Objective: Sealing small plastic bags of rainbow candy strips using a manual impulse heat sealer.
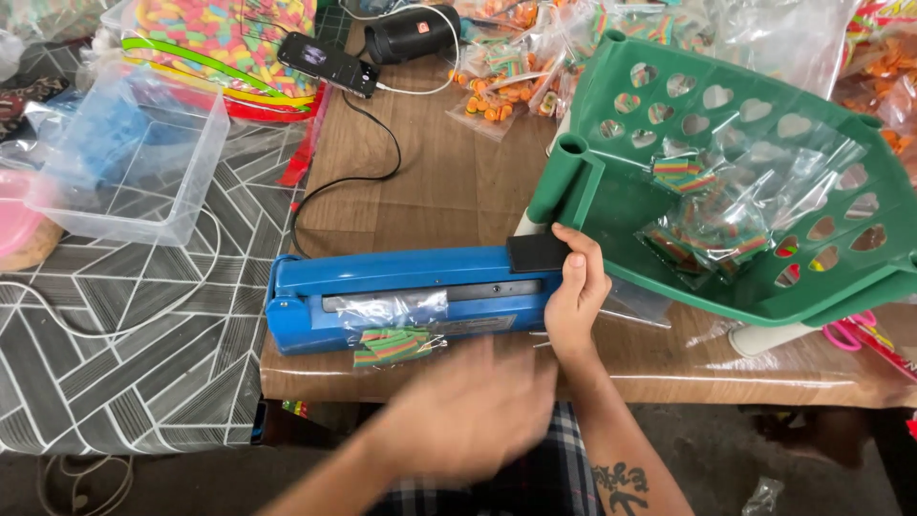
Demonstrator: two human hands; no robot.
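A blue heat sealer (pixel 315 287) lies across the front of the wooden table (pixel 449 182). My right hand (pixel 576 291) grips its black handle (pixel 535 252) and holds the arm pressed down. A clear bag of rainbow-striped candy (pixel 396 334) is clamped under the arm, with the candy hanging out at the front. My left hand (pixel 468 406) is blurred in front of the sealer, just below the bag; its fingers look loosely spread and hold nothing I can make out.
A tilted green plastic basket (pixel 611 191) with heart-shaped holes holds several sealed candy bags (pixel 712 225) at right. A clear plastic box (pixel 134 162) stands at left. A phone (pixel 328 62), a black cable and more candy bags lie at the back. Pink scissors (pixel 845 334) lie at right.
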